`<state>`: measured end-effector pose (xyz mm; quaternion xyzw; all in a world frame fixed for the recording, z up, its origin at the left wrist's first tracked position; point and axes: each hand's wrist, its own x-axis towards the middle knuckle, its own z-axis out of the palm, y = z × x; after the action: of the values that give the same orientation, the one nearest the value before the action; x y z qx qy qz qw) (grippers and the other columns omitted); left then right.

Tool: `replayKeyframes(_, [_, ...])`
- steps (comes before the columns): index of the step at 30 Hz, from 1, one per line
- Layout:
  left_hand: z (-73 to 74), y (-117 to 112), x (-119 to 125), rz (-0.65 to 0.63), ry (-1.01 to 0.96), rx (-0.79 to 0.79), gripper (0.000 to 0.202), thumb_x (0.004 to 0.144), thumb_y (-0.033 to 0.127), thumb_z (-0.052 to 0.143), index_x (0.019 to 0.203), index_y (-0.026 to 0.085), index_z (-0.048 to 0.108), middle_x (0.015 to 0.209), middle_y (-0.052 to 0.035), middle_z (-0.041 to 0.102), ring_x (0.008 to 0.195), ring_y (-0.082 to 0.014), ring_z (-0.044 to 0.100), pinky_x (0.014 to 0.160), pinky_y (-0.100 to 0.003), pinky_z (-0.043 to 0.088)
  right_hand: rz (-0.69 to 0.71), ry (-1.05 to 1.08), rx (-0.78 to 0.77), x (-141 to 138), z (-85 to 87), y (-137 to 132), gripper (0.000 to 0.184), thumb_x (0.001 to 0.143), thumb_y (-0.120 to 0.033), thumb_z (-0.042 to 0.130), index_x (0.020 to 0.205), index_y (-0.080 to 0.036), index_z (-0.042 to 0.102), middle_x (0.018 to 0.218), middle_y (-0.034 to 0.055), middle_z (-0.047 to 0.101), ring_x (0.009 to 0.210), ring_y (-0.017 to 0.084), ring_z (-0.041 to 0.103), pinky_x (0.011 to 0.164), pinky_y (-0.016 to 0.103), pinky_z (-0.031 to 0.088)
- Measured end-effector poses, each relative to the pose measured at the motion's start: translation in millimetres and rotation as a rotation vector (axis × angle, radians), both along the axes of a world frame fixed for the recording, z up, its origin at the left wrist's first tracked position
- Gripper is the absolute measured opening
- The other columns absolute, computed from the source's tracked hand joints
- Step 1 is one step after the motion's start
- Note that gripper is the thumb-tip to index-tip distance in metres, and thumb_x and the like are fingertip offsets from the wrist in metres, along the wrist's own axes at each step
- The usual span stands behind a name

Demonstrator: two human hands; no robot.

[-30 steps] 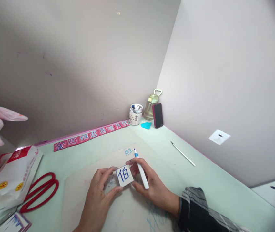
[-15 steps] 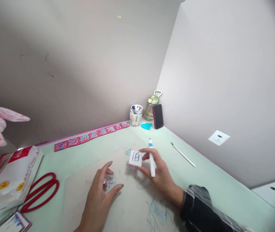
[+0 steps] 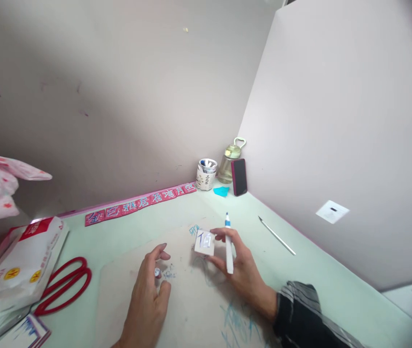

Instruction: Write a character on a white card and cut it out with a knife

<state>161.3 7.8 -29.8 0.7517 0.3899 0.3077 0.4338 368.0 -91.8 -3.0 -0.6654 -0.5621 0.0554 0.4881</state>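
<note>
- A right hand [image 3: 231,246], in front of the tea jar [image 3: 206,175], pinches one white square tile [image 3: 204,242] between thumb and fingers while also grasping one white, blue-banded marker [image 3: 228,246], its tip pointing away from the person.
- The tile, directly in front of the jar, carries blue handwriting: 亻 is legible on its left half; the right half is washed out by glare.
- A left hand [image 3: 151,285], nearer the person and left of the jar, has thumb and forefinger parted; a small pale piece shows at the curled fingers, and whether they grip it cannot be told.
- The jar, one, is packed with pens; its vertical label ends in 花茶.
- Eight red cards [image 3: 143,202] run in a row leftward from the jar, one blue-and-white character each, 居 and 月 among them.
- Blue handwriting reading 雅 [image 3: 194,230] marks the bench [image 3: 318,282] in front of the jar.
- Well left of the jar and nearer the person: one white package [image 3: 21,263], two yellow round marks, red-panel lettering too blurred to read; and one pair of red-handled scissors [image 3: 66,282].
- Right of the jar: one drinking bottle [image 3: 227,168], one upright phone [image 3: 239,177].
</note>
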Motion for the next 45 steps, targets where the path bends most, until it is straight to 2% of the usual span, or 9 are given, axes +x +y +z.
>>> replayKeyframes(4, [0.6,2,-3,0.038,-0.047,-0.023,0.038,0.093,0.034,0.039,0.130,0.031,0.046,0.126,-0.0057,0.059,0.125,-0.0270,0.051,0.105,-0.050,0.040,0.205,0.007,-0.124,-2,-4.0,0,0.044,0.084,-0.027,0.072,0.123,-0.025,0.052,0.118,0.0088,0.061,0.108,0.026,0.060,0.093,0.039,0.049])
replayKeyframes(9, [10.7,4,0,0.152,-0.168,-0.150,0.041,0.095,0.051,0.041,0.130,0.031,0.047,0.125,-0.0048,0.065,0.116,-0.0255,0.061,0.104,-0.048,0.044,0.178,0.061,-0.134,-7,0.5,-5,0.033,0.094,-0.029,0.059,0.126,-0.025,0.051,0.120,0.0087,0.061,0.111,0.025,0.059,0.095,0.040,0.047])
replayKeyframes(15, [14.4,0,2,0.090,-0.171,-0.235,0.047,0.092,0.053,0.051,0.131,0.028,0.047,0.127,-0.0067,0.069,0.089,-0.0207,0.072,0.082,-0.037,0.058,0.196,0.042,0.039,-11,17.8,-14,0.026,0.102,-0.028,0.042,0.119,-0.026,0.062,0.097,0.0057,0.062,0.090,0.021,0.061,0.080,0.034,0.049])
replayKeyframes(21, [7.5,-3,0,-0.092,-0.033,-0.120,0.044,0.096,0.043,0.045,0.137,0.030,0.043,0.132,-0.0043,0.068,0.125,-0.0223,0.060,0.107,-0.042,0.048,0.148,0.109,0.046,-30,29.0,-24,0.012,0.093,-0.019,0.050,0.100,-0.024,0.058,0.086,0.0020,0.061,0.075,0.018,0.058,0.067,0.029,0.047])
replayKeyframes(27, [8.0,-6,2,-0.182,0.004,-0.015,0.048,0.097,0.035,0.041,0.144,0.029,0.035,0.136,-0.0045,0.065,0.127,-0.0198,0.059,0.110,-0.041,0.045,0.282,0.084,0.030,-42,32.0,-26,0.014,0.085,-0.014,0.059,0.094,-0.024,0.056,0.084,0.0017,0.062,0.079,0.018,0.057,0.073,0.030,0.046])
replayKeyframes(34, [1.1,-8,0,-0.273,0.027,0.241,0.050,0.099,0.020,0.038,0.147,0.031,0.033,0.137,-0.0023,0.064,0.128,-0.0159,0.058,0.107,-0.033,0.049,0.275,0.095,-0.014,-43,29.3,-22,0.011,0.082,-0.014,0.059,0.089,-0.022,0.059,0.081,0.0019,0.064,0.077,0.018,0.055,0.072,0.029,0.045])
replayKeyframes(37, [-0.6,-9,2,-0.317,-0.012,0.460,0.055,0.098,0.016,0.040,0.150,0.032,0.029,0.131,-0.0016,0.069,0.122,-0.0145,0.063,0.104,-0.028,0.051,0.230,0.283,-0.133,-46,25.7,-19,0.003,0.082,-0.020,0.060,0.079,-0.021,0.058,0.072,0.0008,0.063,0.064,0.015,0.052,0.060,0.026,0.041])
replayKeyframes(40, [-1.3,-10,3,-0.302,-0.033,0.579,0.060,0.099,0.016,0.041,0.153,0.033,0.022,0.121,0.0000,0.074,0.110,-0.0133,0.070,0.098,-0.024,0.054,0.194,0.534,-0.225,-50,23.1,-15,0.013,0.082,-0.028,0.061,0.073,-0.020,0.055,0.065,-0.0001,0.063,0.057,0.013,0.049,0.055,0.025,0.038])
replayKeyframes(45, [-6.5,-9,0,-0.299,0.021,0.662,0.063,0.100,0.012,0.037,0.156,0.030,0.014,0.115,-0.0041,0.075,0.104,-0.0162,0.072,0.093,-0.027,0.056,0.210,0.721,-0.143,-54,19.0,-9,0.029,0.084,-0.042,0.067,0.071,-0.020,0.054,0.063,-0.0003,0.063,0.059,0.013,0.053,0.059,0.025,0.040])
